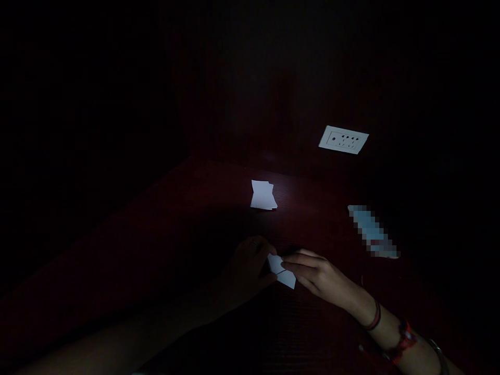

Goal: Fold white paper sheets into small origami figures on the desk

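Observation:
A small white piece of paper (287, 278) with a dark line or fold across it lies between my hands, near the lower middle of the view. My left hand (250, 265), in deep shadow, grips its left edge between thumb and fingers. From the right, the fingers of my right hand (312, 271) press on the paper's upper right part, with bands around the wrist. Farther back on the dark red table, a small stack of white paper slips (263, 195) lies by itself, its edges slightly uneven.
A phone (373, 232), its screen blurred out, lies on the table (187, 203) to the right. A white power socket plate (344, 139) is behind it. Most of the surroundings are too dark to make out.

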The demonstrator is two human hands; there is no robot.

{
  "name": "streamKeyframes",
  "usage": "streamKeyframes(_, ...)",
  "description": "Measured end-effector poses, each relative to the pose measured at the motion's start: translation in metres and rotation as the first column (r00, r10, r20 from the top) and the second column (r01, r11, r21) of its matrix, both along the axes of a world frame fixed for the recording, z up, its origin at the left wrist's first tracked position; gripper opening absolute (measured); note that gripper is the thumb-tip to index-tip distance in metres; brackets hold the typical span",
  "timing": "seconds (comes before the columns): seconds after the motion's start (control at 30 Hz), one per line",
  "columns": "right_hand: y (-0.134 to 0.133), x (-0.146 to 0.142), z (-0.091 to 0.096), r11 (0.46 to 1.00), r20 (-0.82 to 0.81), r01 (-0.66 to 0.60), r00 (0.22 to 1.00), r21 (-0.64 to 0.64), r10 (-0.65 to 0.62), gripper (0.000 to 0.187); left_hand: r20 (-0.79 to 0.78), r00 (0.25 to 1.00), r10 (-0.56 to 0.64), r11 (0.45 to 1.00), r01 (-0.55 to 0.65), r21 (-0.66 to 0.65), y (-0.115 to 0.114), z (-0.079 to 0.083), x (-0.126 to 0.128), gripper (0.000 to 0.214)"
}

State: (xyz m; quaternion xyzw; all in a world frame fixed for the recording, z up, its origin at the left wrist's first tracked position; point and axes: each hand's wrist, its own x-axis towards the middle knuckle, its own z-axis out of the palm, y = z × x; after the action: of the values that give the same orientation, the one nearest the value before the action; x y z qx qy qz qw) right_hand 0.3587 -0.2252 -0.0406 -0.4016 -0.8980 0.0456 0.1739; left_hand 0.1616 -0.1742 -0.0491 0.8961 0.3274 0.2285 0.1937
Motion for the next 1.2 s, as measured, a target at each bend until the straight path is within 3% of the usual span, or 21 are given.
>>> streamKeyframes(0.43,-0.003,-0.005,-0.003,0.998,0.111,0.006,0.994,0.067,-0.013,0.028,-0.027,0.999,-0.019,0.995,0.021,0.099,0.012,0.004,-0.011,0.029)
streamKeyframes(0.6,-0.002,-0.008,-0.005,0.994,0.144,0.029,0.989,0.102,-0.043,0.026,-0.042,0.995,-0.090,0.994,0.092,0.062,0.000,0.007,-0.007,0.032)
streamKeyframes(0.73,-0.001,-0.010,-0.004,0.995,0.154,0.029,0.987,0.095,-0.044,0.026,-0.057,0.996,-0.064,0.996,0.067,0.065,-0.007,0.001,-0.004,0.032)
streamKeyframes(1.03,-0.003,-0.008,-0.013,0.998,-0.065,0.054,0.997,0.023,-0.052,0.028,-0.065,0.998,0.007,0.994,0.000,0.113,-0.008,-0.005,-0.003,0.028)
streamKeyframes(1.2,-0.013,-0.002,-0.016,0.976,-0.173,0.206,0.961,-0.071,-0.216,0.030,-0.107,0.994,-0.009,0.985,0.028,0.173,-0.009,-0.004,-0.003,0.022)
